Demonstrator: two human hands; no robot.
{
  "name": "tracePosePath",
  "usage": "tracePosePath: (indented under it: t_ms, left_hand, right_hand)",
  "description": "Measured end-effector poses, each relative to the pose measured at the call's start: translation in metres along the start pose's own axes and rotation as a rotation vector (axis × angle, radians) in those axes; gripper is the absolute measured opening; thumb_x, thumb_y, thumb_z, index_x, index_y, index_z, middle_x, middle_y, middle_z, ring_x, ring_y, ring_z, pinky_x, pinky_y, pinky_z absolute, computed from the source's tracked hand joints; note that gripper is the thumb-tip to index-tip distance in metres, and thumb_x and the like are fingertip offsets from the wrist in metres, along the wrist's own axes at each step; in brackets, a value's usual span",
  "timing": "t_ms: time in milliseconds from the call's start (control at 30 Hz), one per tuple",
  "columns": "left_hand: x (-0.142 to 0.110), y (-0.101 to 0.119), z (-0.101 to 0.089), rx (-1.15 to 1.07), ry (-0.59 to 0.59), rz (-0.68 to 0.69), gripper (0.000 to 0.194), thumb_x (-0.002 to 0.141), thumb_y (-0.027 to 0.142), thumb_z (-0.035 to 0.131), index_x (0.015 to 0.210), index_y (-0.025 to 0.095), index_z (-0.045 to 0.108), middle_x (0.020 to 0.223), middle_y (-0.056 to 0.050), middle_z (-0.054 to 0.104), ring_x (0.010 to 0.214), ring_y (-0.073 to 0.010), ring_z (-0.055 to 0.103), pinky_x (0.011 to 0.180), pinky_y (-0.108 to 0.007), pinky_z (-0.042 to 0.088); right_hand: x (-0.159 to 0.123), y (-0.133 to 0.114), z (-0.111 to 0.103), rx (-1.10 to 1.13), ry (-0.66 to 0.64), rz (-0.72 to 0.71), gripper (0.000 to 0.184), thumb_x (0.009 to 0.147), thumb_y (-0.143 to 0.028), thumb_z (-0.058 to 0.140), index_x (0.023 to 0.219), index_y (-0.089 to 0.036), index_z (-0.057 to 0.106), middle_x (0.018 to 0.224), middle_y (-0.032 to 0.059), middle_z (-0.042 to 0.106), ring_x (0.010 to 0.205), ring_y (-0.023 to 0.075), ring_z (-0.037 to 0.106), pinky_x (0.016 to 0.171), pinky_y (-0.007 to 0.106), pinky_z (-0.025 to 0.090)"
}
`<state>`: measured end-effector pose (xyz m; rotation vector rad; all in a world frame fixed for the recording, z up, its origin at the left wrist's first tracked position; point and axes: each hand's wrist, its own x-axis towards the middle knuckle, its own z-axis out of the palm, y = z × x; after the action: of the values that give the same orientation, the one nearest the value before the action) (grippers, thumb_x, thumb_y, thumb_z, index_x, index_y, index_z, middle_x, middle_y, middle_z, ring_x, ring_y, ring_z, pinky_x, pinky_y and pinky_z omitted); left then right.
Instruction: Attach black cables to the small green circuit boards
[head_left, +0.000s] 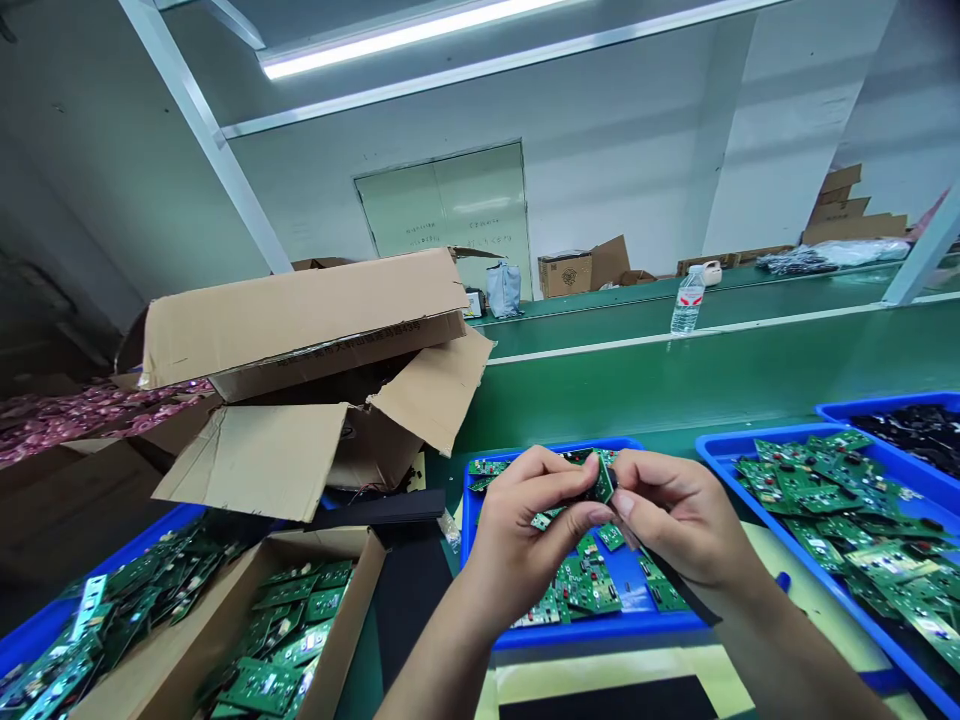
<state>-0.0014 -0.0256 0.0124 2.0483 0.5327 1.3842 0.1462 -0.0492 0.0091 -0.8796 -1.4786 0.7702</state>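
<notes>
Both hands meet over a blue tray (pixel 480 540) that holds several small green circuit boards. My left hand (pixel 525 530) and my right hand (pixel 675 515) are both closed in a pinch on one small green circuit board (pixel 602 480), held between the fingertips above the tray. The thumbs press toward each other at the board's lower edge. Part of the board is hidden by my fingers.
A second blue tray (pixel 716 450) of green boards lies to the right, with a third blue tray (pixel 840 408) of dark parts behind it. An open cardboard box (pixel 352 610) of boards sits lower left, a torn carton (pixel 300 320) behind it. A water bottle (pixel 687 300) stands on the green conveyor (pixel 750 370).
</notes>
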Motion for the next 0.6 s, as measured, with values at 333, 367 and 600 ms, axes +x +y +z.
tracePosePath:
  t_ms: [333,367,600]
  left_hand:
    - [0.001,-0.001,-0.001,0.020,0.039,-0.171,0.026,0.082,0.028,0.063,0.106,0.020,0.069,0.077,-0.005,0.061,0.071,-0.0152,0.057,0.063,-0.026,0.048]
    - [0.001,-0.001,-0.003,0.006,0.044,-0.207,0.026,0.082,0.028,0.062,0.106,0.020,0.070,0.078,-0.005,0.061,0.071,-0.0155,0.058,0.062,-0.026,0.048]
    - [0.002,0.003,-0.003,-0.067,0.026,-0.335,0.025,0.079,0.027,0.064,0.101,0.018,0.071,0.081,-0.006,0.060,0.074,-0.0164,0.058,0.059,-0.023,0.048]
  right_hand:
    - [0.013,0.015,-0.010,0.247,-0.002,0.003,0.021,0.078,-0.024,0.053,0.058,-0.019,0.050,0.045,-0.0036,0.047,0.043,0.0103,0.042,0.045,0.024,0.034]
    - [0.014,0.016,-0.015,0.298,0.055,-0.020,0.019,0.082,-0.026,0.051,0.065,-0.019,0.054,0.047,-0.0034,0.050,0.044,0.0114,0.046,0.047,0.024,0.037]
    - [0.007,0.008,-0.018,0.131,0.157,-0.111,0.049,0.081,-0.025,0.061,0.125,-0.026,0.039,0.087,0.0023,0.066,0.082,0.0184,0.063,0.074,0.033,0.053]
